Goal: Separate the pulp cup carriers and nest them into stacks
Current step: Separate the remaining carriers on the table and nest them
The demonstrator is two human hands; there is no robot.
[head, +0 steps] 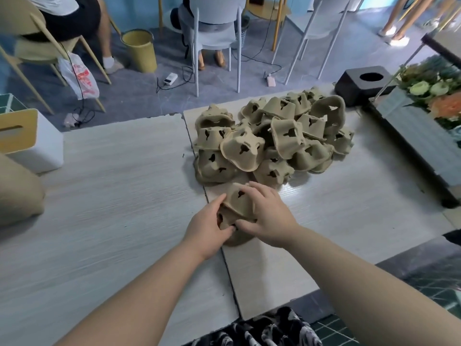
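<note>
At centre frame, on the table [99,196], your left hand [208,229] and right hand [268,216] both grip the stack [239,203] from opposite sides, likely to seat its top carrier. The loose pile [272,138] lies just above, within reach for the next carrier.

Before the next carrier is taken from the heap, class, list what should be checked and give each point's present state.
1. Both hands on the near carriers: ok; left hand and right hand grip them.
2. Near carriers fully nested: cannot tell; the hands cover the join.
3. Loose pile within reach: ok, just beyond the hands.
4. Pile sorted: not ok, carriers lie tilted and jumbled.
5. Bare table for a stack: ok, to the left.
</note>
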